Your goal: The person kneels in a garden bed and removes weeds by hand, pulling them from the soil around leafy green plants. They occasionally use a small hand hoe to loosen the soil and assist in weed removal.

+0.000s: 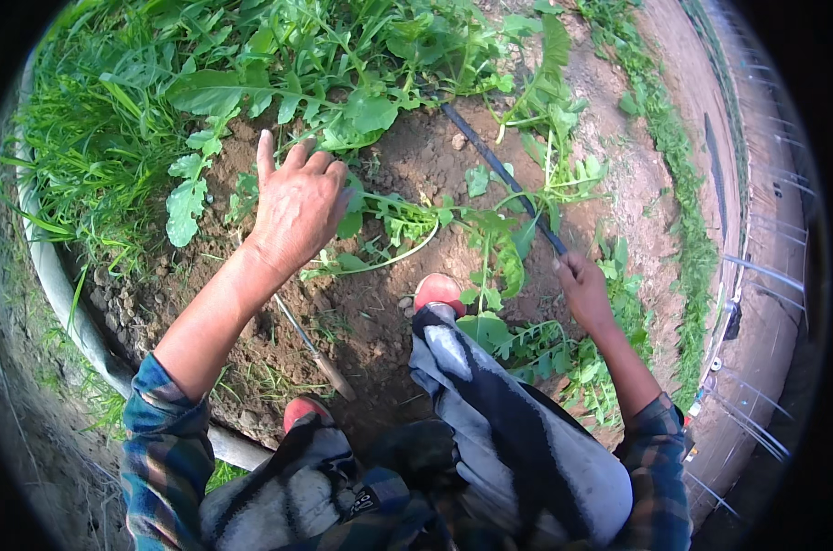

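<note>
My left hand (pixel 299 189) hovers palm down over the soil among leafy green plants. Its index finger points forward and the other fingers bend down apart from it; the palm side is hidden, and no held thing shows. With thumb and fingers, my right hand (pixel 584 289) grips a thin black hose (pixel 492 158) that runs up under the leaves. Lobed green leaves (pixel 402 220) lie between my hands. Below my left forearm a hand tool with a wooden handle (pixel 335 377) and thin metal shank rests on the soil, its far end partly hidden.
Dense grass and leafy plants (pixel 113 138) fill the upper left. A thick pale pipe-like border (pixel 51 268) curves along the left side. My red shoes (pixel 440 289) stand on the soil. A green plant row (pixel 671 158) runs along the right, beside bare ground and taut lines.
</note>
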{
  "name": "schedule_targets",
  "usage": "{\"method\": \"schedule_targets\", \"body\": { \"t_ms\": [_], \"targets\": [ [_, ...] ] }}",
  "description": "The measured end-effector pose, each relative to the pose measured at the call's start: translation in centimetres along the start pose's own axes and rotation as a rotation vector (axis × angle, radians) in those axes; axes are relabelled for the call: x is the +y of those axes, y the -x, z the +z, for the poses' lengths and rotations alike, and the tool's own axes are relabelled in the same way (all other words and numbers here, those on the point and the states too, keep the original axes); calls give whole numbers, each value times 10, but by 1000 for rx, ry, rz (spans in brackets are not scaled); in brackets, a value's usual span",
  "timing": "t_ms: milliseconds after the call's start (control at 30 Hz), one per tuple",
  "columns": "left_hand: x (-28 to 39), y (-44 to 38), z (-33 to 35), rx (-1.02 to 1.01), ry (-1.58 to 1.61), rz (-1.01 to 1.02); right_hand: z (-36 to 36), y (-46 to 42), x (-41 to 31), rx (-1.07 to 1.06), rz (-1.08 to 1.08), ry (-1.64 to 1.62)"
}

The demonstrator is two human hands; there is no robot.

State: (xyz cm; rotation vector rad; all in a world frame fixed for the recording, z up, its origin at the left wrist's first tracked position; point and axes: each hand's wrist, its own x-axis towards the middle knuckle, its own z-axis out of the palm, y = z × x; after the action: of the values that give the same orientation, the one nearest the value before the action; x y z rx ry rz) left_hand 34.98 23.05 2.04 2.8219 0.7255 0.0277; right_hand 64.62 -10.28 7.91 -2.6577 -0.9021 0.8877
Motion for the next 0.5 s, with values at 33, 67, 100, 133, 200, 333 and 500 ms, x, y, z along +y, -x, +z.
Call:
{"method": "schedule_targets", "body": {
  "t_ms": [33, 67, 100, 133, 200, 333, 500],
  "targets": [
    [1, -1, 1, 17, 0, 14, 13, -46, -32, 70, -154, -88],
    [1, 2, 3, 47, 21, 11, 35, -76, -80, 63, -76, -262],
    [3, 2, 3, 22, 23, 14, 62, -111, -91, 50, -301, -293],
    [4, 5, 5, -9, 22, 5, 78, -129, -129, -158, -218, -276],
    [9, 7, 4, -22, 31, 18, 111, -154, -176, -247, -277, -72],
    [16, 15, -1, -2, 56, 56, 152, -184, -220, -438, -71, -65],
    [18, 26, 2, -46, 103, 106, 172, -194, -194, -483, -70, -379]
  ]
}}
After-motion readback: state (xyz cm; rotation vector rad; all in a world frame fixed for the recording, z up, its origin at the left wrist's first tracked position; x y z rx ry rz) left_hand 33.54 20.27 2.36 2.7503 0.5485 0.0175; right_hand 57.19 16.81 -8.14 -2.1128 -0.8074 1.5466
